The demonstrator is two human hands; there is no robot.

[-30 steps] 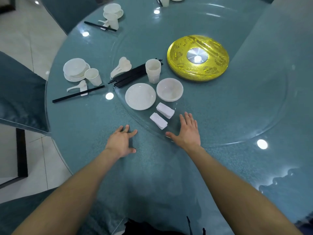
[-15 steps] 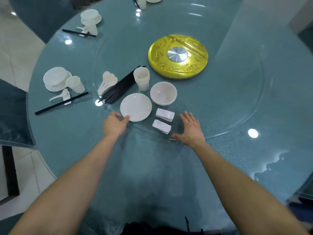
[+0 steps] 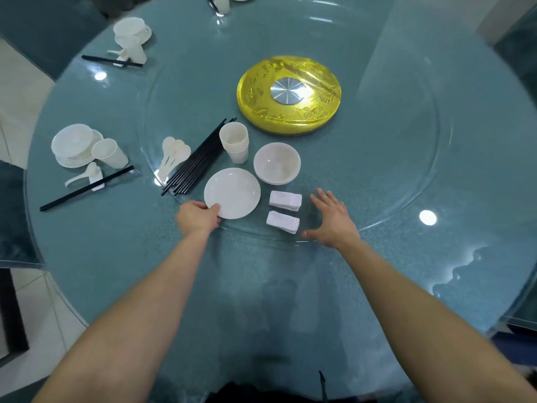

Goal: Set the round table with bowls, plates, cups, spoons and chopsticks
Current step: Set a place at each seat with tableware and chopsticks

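Plate (image 3: 232,193) rim pinched by left hand (image 3: 197,218), fingertips hidden beneath; right hand (image 3: 334,222) fingers spread.

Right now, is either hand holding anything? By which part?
Left hand grips the plate by its near-left rim, thumb on top of the edge. Right hand is open and holds nothing.

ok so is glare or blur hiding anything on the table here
Head view: glare makes small bright spots on the glass table, none over the plate; the far place setting looks smeared; the plate and left hand are sharp; the wide-angle lens bows the table edge.
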